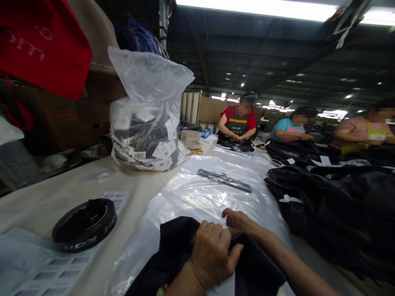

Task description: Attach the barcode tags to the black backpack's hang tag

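A black fabric piece [175, 242] lies bunched in front of me on clear plastic bags; I cannot tell what article it is. My left hand [212, 250] is closed on its middle, knuckles up and thumb pointing right. Just beyond, my right hand [239, 222] has its fingers curled at the fabric's far edge, the index finger bent out to the left. Its lower fingers are partly hidden by the cloth. Below my left hand, something white shows against the black. The stacked clear plastic bags [188, 193] spread away from me, with a dark printed strip [224, 180] on them.
At left lie a roll of black lettered tape [84, 224] and barcode label sheets [58, 269]. A clear sack of tags [145, 139] stands behind, near yellow-handled scissors [196, 151]. Black goods [324, 205] are heaped at right. Several co-workers [237, 121] handle black items farther back.
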Action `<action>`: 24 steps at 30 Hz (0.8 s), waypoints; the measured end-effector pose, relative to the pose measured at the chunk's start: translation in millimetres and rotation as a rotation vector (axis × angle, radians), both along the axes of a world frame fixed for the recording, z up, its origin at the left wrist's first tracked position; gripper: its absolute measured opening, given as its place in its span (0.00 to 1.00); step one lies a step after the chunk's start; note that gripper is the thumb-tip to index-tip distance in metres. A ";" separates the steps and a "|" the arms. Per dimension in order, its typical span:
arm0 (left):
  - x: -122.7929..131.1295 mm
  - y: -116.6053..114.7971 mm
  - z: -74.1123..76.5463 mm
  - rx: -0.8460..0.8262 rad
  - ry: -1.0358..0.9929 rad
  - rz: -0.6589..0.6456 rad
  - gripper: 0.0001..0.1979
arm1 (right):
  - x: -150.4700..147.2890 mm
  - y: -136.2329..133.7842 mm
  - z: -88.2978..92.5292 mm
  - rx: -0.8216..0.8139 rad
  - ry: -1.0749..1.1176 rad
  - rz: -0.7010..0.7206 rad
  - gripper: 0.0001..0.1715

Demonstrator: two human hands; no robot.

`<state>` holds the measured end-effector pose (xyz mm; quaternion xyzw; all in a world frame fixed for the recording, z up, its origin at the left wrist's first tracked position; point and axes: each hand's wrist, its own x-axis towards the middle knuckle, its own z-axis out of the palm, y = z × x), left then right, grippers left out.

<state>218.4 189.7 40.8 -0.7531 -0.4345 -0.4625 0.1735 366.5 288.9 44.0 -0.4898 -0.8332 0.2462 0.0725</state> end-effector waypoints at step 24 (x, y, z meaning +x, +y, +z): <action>1.0 2.8 -3.8 -0.053 -0.011 0.006 0.13 | -8.8 -11.6 17.4 -0.316 0.434 -0.247 0.24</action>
